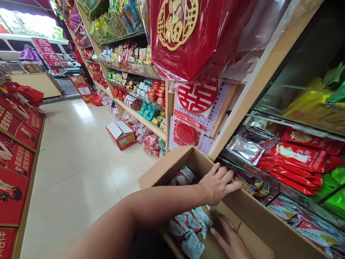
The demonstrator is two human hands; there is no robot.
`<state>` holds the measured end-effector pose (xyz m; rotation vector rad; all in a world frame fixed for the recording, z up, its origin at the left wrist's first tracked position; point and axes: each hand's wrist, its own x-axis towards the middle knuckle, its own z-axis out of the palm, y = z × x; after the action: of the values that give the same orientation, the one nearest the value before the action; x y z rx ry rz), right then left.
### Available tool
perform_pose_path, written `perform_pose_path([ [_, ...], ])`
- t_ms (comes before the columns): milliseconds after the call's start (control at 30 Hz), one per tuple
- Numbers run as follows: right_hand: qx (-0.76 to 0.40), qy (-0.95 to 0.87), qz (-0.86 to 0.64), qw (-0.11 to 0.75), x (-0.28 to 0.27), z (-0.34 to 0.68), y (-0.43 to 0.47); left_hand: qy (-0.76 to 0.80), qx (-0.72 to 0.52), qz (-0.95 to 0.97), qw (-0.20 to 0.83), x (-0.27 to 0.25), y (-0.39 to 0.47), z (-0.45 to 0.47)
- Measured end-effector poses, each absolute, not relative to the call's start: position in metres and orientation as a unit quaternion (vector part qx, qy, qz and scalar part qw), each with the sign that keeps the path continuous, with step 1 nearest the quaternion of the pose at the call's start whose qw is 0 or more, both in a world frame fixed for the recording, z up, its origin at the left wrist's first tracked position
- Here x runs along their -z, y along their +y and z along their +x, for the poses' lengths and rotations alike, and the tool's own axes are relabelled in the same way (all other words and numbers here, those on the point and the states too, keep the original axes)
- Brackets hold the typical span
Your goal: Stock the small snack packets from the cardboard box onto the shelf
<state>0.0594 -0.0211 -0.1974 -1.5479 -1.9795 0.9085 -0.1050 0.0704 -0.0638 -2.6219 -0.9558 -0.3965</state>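
Observation:
A deep cardboard box (pixel 244 201) stands in front of me against the shelf unit. My left hand (pixel 217 185) lies across it, fingers bent over the rim on the shelf side. Below, inside the box, my right hand (pixel 233 239) has its fingers apart and nothing visible in it; part of it is cut off by the picture edge. Just left of those fingers lie several small white-and-red snack packets (pixel 190 225). More packets (pixel 184 176) sit at the box's far end. My left forearm hides the middle of the box.
Shelves on the right hold red packets (pixel 296 154), silver packets (pixel 246 147) and white-and-red packets (pixel 312 226). A red gift bag (pixel 185 54) in clear plastic hangs ahead. A smaller open carton (pixel 125 140) is on the tiled floor (pixel 75 172). Red boxes (pixel 17 158) line the left side.

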Motion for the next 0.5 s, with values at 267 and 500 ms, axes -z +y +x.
perform_pose_path([
  [267,-0.533,-0.566,-0.565,0.275,0.208,-0.015,-0.007,-0.339,0.138,-0.916,0.162,0.063,0.069,-0.106],
  [500,-0.672,-0.541,-0.459,0.215,0.208,0.008,-0.017,-0.335,0.143,-0.918,0.158,0.063,0.069,-0.107],
])
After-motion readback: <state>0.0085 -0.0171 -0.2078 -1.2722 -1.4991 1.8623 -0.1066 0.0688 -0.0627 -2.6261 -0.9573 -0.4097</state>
